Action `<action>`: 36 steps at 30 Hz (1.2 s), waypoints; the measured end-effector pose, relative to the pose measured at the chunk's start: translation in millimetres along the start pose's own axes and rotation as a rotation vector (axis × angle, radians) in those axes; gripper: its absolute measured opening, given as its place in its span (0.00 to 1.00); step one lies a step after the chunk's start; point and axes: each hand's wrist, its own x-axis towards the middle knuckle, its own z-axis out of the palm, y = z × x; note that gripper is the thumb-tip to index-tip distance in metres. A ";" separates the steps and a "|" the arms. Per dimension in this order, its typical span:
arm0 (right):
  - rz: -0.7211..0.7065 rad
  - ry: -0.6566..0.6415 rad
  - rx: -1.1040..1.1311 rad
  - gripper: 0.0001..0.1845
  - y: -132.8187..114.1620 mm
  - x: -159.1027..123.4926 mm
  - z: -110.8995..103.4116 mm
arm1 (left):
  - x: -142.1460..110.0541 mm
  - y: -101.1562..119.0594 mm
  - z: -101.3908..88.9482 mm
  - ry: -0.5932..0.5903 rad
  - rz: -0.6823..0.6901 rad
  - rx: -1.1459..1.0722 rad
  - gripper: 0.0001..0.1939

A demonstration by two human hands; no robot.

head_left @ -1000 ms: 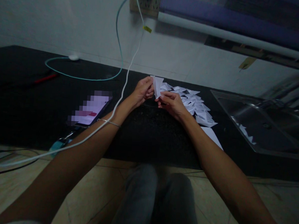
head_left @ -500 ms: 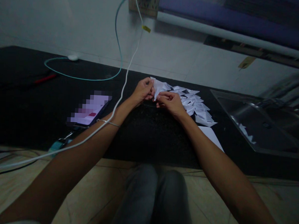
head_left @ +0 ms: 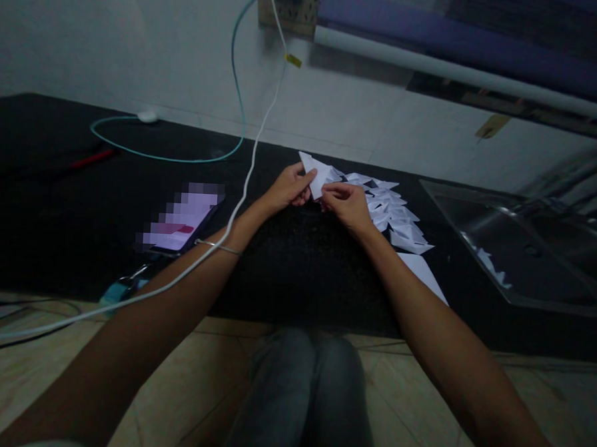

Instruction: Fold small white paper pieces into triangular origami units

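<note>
Folded white paper piece (head_left: 319, 176), held over dark tabletop (head_left: 301, 270), pinched by left hand (head_left: 287, 187) and, near its lower corner, right hand (head_left: 350, 204); presumably light, crisp, easily creased, best gripped along folds

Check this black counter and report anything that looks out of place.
The thin white cable looks odd, crossing in front of the bare left forearm, where it might snag; contact is unclear. The white folded paper in the left hand shows no visible damage.
</note>
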 end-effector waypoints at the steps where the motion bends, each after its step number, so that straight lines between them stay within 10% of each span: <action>1: 0.010 0.005 0.030 0.09 -1.5 -0.5 -0.4 | -1.5 1.1 1.5 -0.013 -0.012 0.007 0.11; 11: 0.188 -0.104 0.231 0.11 -17.1 -9.1 0.8 | -10.5 6.7 10.3 -0.083 0.028 0.052 0.19; 36: 0.078 -0.063 0.079 0.13 -6.6 -4.2 3.3 | -11.2 7.6 9.7 -0.094 0.042 0.063 0.22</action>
